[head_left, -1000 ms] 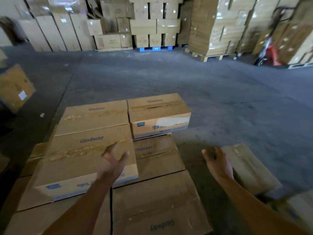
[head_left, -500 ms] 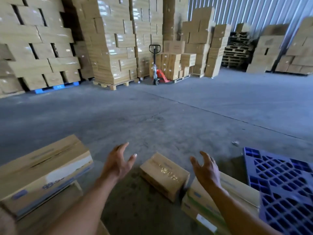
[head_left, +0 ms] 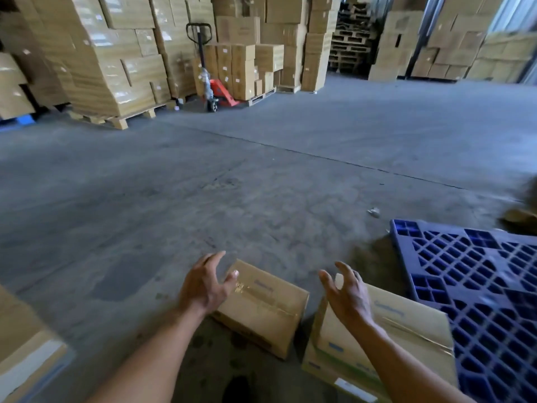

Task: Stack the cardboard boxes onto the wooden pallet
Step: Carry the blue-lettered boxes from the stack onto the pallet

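**Hands spread wide over the next box on the floor**

Our left hand [head_left: 203,283] and right hand [head_left: 347,295] are both wide open, fingers spread and lightly curved, holding nothing. They hover over two cardboard boxes on the concrete floor [head_left: 261,175]. The small box [head_left: 263,308] lies just past the left hand. The larger box [head_left: 406,324] lies just beside it under the right hand, its right side meeting the blue plastic pallet [head_left: 479,286]. We cannot tell whether either hand touches cardboard.

We judge that the palms face inward to take the small box by its two ends, so it can be clamped from both sides and lifted level. It lies askew, with one corner towards us, so our wrists will probably need to turn to match its edges.

The wooden pallet we are loading does not show. The corner of another box [head_left: 26,353] at the lower left may belong to that stack, which would put the carry to our left.
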Action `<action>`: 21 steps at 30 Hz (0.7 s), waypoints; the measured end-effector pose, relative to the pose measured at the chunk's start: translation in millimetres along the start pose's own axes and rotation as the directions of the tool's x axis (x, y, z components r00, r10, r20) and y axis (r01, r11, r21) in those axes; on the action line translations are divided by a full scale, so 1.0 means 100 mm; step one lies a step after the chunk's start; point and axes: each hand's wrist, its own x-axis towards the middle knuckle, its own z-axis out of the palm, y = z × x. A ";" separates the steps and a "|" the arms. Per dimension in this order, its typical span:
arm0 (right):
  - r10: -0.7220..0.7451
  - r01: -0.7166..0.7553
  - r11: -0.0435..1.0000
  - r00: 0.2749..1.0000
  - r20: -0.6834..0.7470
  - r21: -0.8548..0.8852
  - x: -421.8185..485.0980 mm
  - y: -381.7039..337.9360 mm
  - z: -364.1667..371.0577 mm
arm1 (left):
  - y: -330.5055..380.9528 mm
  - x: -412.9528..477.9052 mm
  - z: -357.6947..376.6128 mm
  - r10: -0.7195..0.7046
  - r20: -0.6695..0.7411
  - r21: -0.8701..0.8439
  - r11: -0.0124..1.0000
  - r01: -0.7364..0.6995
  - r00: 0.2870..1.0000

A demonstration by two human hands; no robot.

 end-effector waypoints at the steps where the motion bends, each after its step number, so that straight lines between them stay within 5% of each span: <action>1: 0.037 -0.037 0.999 0.999 0.003 0.008 0.22 0.00 0.28 | -0.19 0.27 0.14 -0.011 0.026 -0.011 1.000 0.011 1.000; 8: 0.381 -0.380 0.924 0.915 0.132 -0.036 1.25 0.40 2.11 | -1.68 1.72 1.26 -0.189 0.330 -0.033 0.977 0.211 0.925; 21: 0.652 -0.627 0.756 0.745 0.140 -0.186 1.84 2.83 4.49 | -4.18 2.65 3.94 -0.276 0.426 0.204 0.957 0.206 0.861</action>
